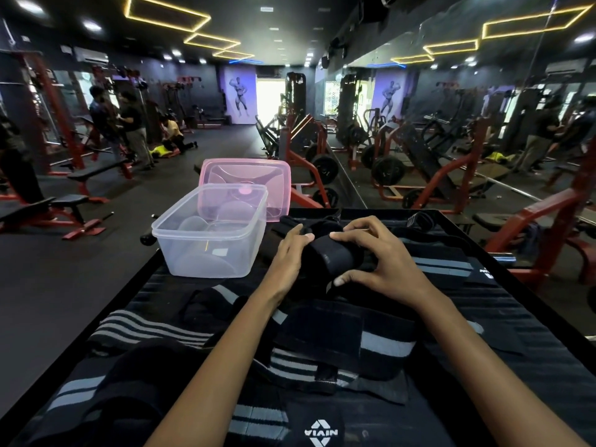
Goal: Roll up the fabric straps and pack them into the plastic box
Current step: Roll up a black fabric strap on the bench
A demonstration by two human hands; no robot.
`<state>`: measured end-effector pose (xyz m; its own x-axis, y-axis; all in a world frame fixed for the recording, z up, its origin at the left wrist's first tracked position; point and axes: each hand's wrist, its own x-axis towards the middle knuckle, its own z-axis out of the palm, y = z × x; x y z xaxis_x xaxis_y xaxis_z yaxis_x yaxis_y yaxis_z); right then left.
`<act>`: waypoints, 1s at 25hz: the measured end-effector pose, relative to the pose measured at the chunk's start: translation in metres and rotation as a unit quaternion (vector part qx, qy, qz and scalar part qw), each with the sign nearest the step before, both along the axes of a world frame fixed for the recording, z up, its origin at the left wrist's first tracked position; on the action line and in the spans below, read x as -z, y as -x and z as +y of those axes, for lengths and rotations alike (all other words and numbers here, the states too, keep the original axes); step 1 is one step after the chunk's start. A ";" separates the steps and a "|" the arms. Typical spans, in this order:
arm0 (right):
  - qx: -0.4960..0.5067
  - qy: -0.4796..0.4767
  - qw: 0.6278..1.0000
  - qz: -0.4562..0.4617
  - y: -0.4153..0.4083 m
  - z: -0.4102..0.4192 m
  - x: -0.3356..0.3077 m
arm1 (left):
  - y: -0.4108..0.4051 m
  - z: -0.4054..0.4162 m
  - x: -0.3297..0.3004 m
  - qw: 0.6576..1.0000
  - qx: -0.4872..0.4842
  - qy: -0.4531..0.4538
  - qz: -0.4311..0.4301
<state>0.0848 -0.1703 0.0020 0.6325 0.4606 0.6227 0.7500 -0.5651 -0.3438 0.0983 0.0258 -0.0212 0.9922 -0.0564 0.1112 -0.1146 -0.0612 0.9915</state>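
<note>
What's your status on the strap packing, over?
Both hands, left and right, rolling a black strap. Clear box empty, lid off. Nothing blocking.

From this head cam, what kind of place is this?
A gym, almost certainly: red weight machines loaded with plates, padded benches on a dark floor, and a bodybuilder mural on the far wall.

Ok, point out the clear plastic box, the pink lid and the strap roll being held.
clear plastic box [206, 253], head view, on its near wall.
pink lid [277, 172], head view, upper right part behind the box.
strap roll [335, 256], head view, on its dark rolled end.
</note>
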 end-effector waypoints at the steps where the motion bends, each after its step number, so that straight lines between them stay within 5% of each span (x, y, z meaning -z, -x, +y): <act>1: 0.001 0.003 1.000 0.005 0.000 -0.001 0.000 | 0.003 0.000 -0.002 1.000 0.002 0.006 -0.016; 8: -0.027 0.006 0.999 0.021 0.005 0.003 -0.003 | 0.007 0.009 -0.003 0.988 0.082 0.004 -0.129; 17: -0.011 -0.049 0.998 -0.026 0.009 0.006 -0.003 | 0.014 -0.001 -0.005 0.976 0.063 0.013 -0.209; 25: -0.011 -0.148 0.984 0.098 0.011 0.007 -0.009 | 0.013 -0.007 -0.003 0.974 0.050 0.049 -0.213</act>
